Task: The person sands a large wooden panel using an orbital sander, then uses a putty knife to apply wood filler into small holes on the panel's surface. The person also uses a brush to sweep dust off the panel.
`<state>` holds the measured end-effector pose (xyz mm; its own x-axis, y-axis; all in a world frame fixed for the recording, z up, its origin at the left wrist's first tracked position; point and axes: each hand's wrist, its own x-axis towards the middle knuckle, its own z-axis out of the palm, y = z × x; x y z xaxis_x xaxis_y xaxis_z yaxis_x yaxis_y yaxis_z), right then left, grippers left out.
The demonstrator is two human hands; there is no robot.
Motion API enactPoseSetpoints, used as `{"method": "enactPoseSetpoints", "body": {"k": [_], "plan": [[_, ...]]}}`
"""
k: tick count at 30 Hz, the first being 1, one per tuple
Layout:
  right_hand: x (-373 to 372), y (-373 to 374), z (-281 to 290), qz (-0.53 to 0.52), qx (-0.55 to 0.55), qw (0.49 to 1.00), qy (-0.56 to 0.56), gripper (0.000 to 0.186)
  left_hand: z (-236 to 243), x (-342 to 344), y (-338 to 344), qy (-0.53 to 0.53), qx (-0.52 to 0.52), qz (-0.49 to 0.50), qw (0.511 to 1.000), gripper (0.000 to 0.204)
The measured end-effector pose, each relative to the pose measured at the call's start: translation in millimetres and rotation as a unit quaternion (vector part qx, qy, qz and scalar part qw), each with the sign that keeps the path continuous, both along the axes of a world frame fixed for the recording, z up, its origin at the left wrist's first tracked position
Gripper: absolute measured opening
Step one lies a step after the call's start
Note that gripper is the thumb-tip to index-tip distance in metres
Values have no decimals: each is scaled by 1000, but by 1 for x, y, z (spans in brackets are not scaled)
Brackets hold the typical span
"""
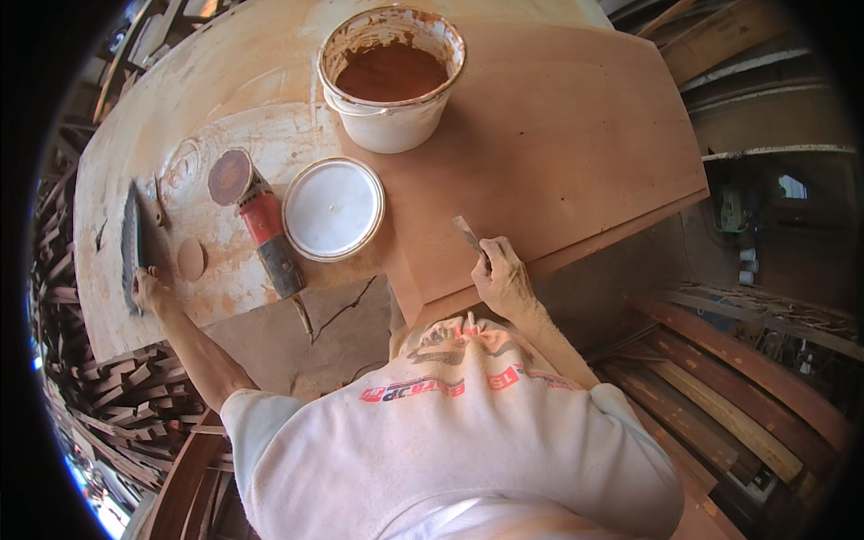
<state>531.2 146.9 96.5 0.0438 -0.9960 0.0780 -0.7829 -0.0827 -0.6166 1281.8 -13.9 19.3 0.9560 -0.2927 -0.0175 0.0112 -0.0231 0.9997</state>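
Observation:
My left hand (148, 290) grips a long dark tool (133, 229), perhaps a brush, at the left of the worktable. In my right hand (498, 274) is a putty knife (464, 229), held over the smooth reddish wooden panel (576, 135). A white bucket (387, 126) with brown paste inside stands at the top, its round white lid (333, 211) lying below it. Beside the lid lies a red and black angle grinder (265, 225) with a brown disc. A loose round disc (191, 259) and a small tool (159, 207) lie near my left hand.
The pale, stained board (117, 166) bears these tools. Stacked wood offcuts (63, 270) line the left side. Long planks (711, 396) lie at the lower right, and more boards (702, 54) lean at the upper right. A cord runs below the grinder.

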Motion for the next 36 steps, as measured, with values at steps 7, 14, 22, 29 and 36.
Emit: {"method": "enactPoseSetpoints", "body": {"k": [7, 14, 22, 29, 36], "plan": [[10, -9, 4, 73, -1, 997, -22, 20, -18, 55, 66, 11, -56, -87, 995, 26], [-36, -1, 6, 102, -71, 991, -46, 16, 76, -3, 160, -477, 509, 105, 709, 33], [-161, -4, 4, 58, -130, 983, -117, 15, 220, -184, 271, -454, 349, 201, 795, 37], [-263, -1, 3, 92, -133, 972, -169, 15, 275, -428, 286, -403, 368, 142, 826, 45], [-373, 26, -12, -1, -160, 980, -114, 10, 208, -684, 170, -400, 296, -320, 806, 47]]}}
